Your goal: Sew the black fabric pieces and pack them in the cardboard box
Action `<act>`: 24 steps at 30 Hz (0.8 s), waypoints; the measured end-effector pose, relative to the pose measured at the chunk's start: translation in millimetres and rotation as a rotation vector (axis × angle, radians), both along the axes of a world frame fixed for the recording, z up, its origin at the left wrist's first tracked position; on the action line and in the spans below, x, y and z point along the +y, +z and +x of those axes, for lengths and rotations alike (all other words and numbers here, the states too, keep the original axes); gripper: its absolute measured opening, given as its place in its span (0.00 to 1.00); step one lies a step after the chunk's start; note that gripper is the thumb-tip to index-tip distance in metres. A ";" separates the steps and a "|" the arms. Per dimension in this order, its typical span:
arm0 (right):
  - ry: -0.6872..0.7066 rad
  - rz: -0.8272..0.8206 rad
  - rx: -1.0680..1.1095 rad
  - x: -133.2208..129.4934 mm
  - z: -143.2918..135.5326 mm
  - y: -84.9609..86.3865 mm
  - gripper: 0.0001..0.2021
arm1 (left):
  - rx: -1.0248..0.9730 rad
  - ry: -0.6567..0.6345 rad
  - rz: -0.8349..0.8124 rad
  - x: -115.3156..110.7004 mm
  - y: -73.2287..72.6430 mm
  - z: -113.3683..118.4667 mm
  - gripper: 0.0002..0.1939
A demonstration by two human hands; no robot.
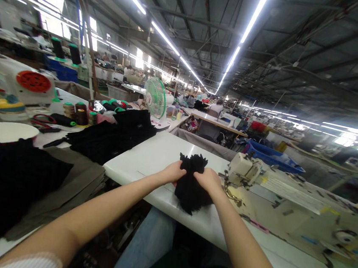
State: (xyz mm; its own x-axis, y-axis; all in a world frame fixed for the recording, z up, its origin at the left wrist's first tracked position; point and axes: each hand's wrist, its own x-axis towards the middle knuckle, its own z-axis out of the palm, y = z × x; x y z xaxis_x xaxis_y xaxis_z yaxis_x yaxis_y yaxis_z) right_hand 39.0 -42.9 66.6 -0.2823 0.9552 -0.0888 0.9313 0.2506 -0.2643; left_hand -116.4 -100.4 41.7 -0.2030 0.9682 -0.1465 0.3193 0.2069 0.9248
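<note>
A bunched piece of black fabric point(192, 188) is held over the front part of the white sewing table point(151, 152). My left hand point(174, 172) grips its left side, fingers closed on the cloth. On the right side, my right hand point(208, 179) pinches the same fabric, thumb toward the middle. The gathered upper edge sticks up between and above both hands, and the lower part hangs toward the table's front edge. Just right of my right hand stands the head of a sewing machine point(244, 170).
Black garments point(111, 135) and a grey cloth stack point(75, 178) lie at the left. Behind them are thread spools point(81, 114), red-handled scissors point(44, 119) and a green fan point(156, 98). A pink tool point(259, 224) lies by the machine. A blue bin point(272, 156) stands beyond.
</note>
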 end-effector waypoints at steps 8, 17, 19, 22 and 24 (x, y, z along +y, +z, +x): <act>0.067 -0.037 0.046 -0.3 1.8 -4.1 0.16 | -0.005 -0.008 0.022 -4.2 2.4 8.6 0.18; -0.002 -0.059 0.068 14.0 21.4 0.3 0.14 | 0.198 0.145 0.077 7.2 -8.3 -13.5 0.06; -0.017 -0.045 0.062 12.5 19.9 3.6 0.14 | 0.241 0.162 0.099 10.6 -8.0 -13.1 0.05; 0.001 -0.051 0.085 6.0 9.7 3.5 0.15 | 0.206 0.135 0.124 13.6 -6.4 -2.6 0.07; 0.028 -0.070 0.125 1.0 3.0 1.0 0.16 | 0.110 0.087 0.108 12.0 -5.3 5.9 0.14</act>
